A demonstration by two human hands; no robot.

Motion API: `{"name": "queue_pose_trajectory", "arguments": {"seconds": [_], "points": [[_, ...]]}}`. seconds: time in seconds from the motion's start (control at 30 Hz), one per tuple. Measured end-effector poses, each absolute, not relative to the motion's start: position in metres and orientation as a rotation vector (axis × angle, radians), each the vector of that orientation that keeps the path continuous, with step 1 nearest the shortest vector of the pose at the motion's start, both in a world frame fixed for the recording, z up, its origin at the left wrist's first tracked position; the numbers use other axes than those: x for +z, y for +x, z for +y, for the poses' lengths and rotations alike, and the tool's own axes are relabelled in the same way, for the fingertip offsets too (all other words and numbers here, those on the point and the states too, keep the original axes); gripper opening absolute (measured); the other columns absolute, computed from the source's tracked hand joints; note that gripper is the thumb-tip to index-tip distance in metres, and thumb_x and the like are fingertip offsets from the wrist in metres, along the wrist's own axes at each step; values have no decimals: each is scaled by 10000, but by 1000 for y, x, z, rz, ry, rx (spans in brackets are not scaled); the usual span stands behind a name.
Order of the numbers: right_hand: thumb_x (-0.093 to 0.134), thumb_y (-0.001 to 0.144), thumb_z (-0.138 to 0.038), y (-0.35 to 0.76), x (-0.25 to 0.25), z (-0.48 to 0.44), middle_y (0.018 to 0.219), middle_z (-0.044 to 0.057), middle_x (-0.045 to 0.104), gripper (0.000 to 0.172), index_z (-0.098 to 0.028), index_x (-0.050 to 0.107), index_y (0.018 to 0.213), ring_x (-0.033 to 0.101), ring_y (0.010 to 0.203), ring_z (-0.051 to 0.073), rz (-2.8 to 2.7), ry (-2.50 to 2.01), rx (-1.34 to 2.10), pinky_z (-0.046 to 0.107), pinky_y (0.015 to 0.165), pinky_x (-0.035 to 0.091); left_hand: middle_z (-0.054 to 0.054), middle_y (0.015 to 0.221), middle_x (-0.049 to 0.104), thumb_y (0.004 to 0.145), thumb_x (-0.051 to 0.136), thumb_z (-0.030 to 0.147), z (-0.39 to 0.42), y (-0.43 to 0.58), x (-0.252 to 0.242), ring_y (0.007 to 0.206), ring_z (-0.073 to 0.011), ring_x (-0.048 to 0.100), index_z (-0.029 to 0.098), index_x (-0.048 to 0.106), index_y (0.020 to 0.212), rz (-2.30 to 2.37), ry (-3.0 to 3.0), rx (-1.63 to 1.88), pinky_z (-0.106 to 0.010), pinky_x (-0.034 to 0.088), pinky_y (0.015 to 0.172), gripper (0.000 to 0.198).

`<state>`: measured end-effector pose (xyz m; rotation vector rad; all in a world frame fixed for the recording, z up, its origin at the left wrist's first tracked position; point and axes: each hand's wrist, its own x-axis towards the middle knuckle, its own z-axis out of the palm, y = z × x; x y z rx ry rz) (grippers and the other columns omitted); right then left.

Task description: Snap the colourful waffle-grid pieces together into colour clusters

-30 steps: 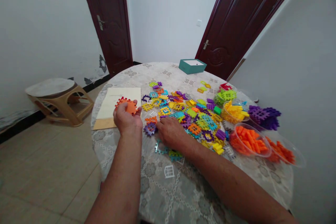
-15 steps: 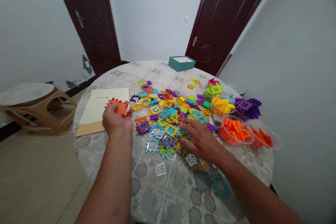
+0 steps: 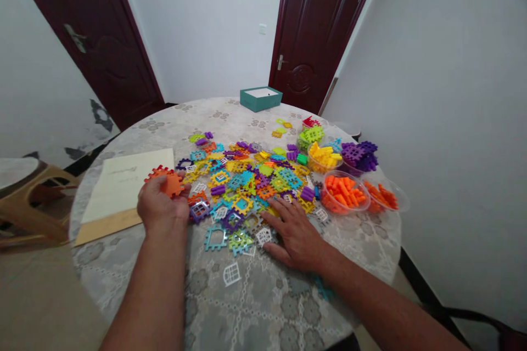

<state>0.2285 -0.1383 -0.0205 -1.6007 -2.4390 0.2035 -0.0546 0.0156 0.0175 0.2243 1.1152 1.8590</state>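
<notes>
My left hand (image 3: pixel 162 203) is closed around orange notched building pieces (image 3: pixel 172 182), raised at the left side of the pile; a redder edge shows behind them. My right hand (image 3: pixel 292 233) lies palm down with fingers spread over the near right part of the pile of colourful interlocking building pieces (image 3: pixel 242 181). Beside its thumb and fingers is a white window piece (image 3: pixel 264 237). Whatever lies under the palm is hidden. A light blue square frame (image 3: pixel 216 237) and another white window piece (image 3: pixel 231 274) lie toward me.
Plastic bowls at the right hold orange pieces (image 3: pixel 345 192), yellow pieces (image 3: pixel 324 156), green pieces (image 3: pixel 311 136) and purple pieces (image 3: pixel 360 154). A teal box (image 3: pixel 261 100) stands at the far edge. Cream paper (image 3: pixel 119 186) lies left, with a stool (image 3: pixel 35 197) beyond the round table (image 3: pixel 135 279).
The view has swung right, so the scene sits further left. My right hand has drawn back toward me across the pile and lies flatter. My left hand still holds the orange pieces.
</notes>
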Motion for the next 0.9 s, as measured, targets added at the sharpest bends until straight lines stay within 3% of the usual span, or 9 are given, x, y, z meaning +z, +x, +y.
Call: {"name": "queue_pose_trajectory", "arguments": {"seconds": [0.13,0.27,0.5,0.73,0.8,0.9], "points": [[552,997,-622,213,-21,-119,1707,151,335,694,-261,466,1583,285,1567,378,-2442,-1601,178,697,1258,150,-32,939,653,652,589,123,16,-52,17,861,-224,725,234,525,902,1130,253,1857,-270,516,549,281],[555,994,-628,199,-16,-99,1665,161,405,662,-256,501,1538,361,1515,387,-2452,-1563,124,698,1245,177,-41,929,651,674,591,128,16,-51,17,880,-229,728,238,525,906,1135,267,1850,-266,529,553,265],[551,1027,-546,173,-6,-86,1593,145,500,594,-241,486,1533,450,1456,320,-2406,-1446,180,649,1267,187,-42,884,634,683,582,109,15,-50,19,831,-217,712,227,530,878,1147,262,1855,-235,490,503,234],[502,1068,-412,224,16,-106,1514,136,585,442,-218,570,1459,519,1428,251,-2173,-1333,218,487,1217,404,-50,906,642,713,570,137,17,-50,14,842,-215,713,223,548,882,1144,282,1853,-259,514,532,191],[516,1063,-400,252,19,-127,1541,123,561,466,-246,534,1502,499,1454,251,-2150,-1372,211,485,1232,396,-43,903,636,709,569,146,17,-51,12,826,-210,709,223,531,893,1138,299,1847,-262,509,539,203],[598,1017,-465,286,10,-172,1656,101,422,660,-299,384,1619,386,1541,293,-2233,-1417,214,529,1259,358,-30,908,622,699,562,171,19,-53,7,815,-194,697,221,500,929,1134,357,1830,-252,493,556,243]]}}
